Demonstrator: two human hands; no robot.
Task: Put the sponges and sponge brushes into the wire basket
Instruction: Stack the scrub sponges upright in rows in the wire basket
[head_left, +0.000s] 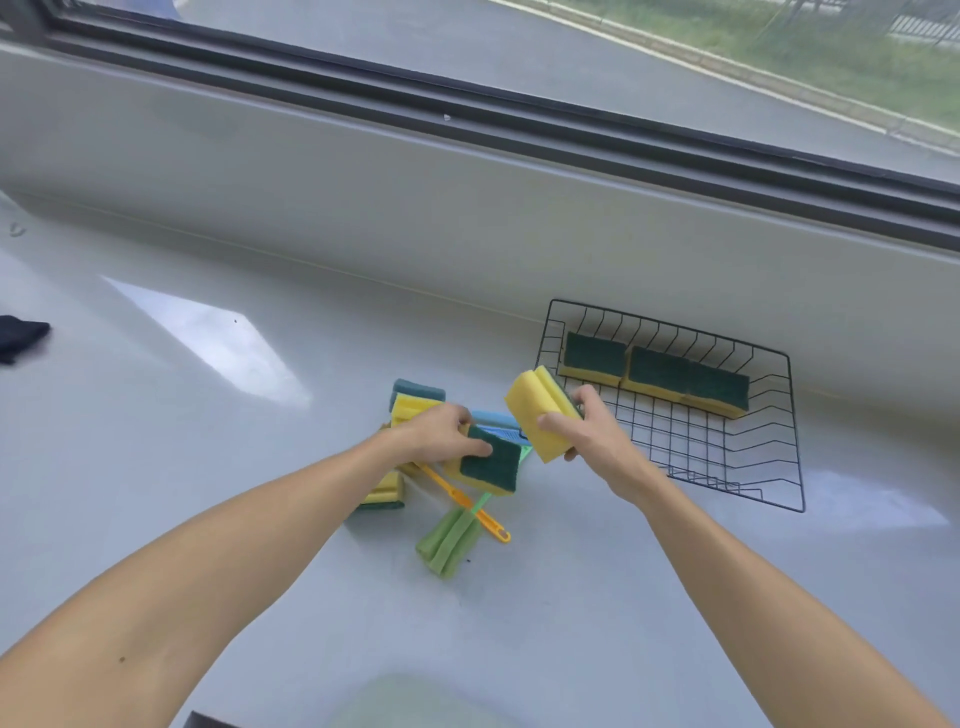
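A black wire basket (748, 467) lies on the pale counter at the right, holding yellow-and-green sponges (685, 382) in a row along its far side. My right hand (587, 436) grips a yellow sponge (537, 410), lifted just left of the basket. My left hand (441, 434) holds a green-topped sponge (491, 465) above a pile of sponges (413, 402). A green sponge brush (447, 543) and an orange-handled brush (467, 506) lie crossed in front of the pile. A blue item (496, 418) is partly hidden behind the hands.
A raised window ledge (467, 218) runs along the back of the counter, close behind the basket. A dark cloth (21, 335) lies at the far left edge. A pale green round shape (415, 701) shows at the bottom edge.
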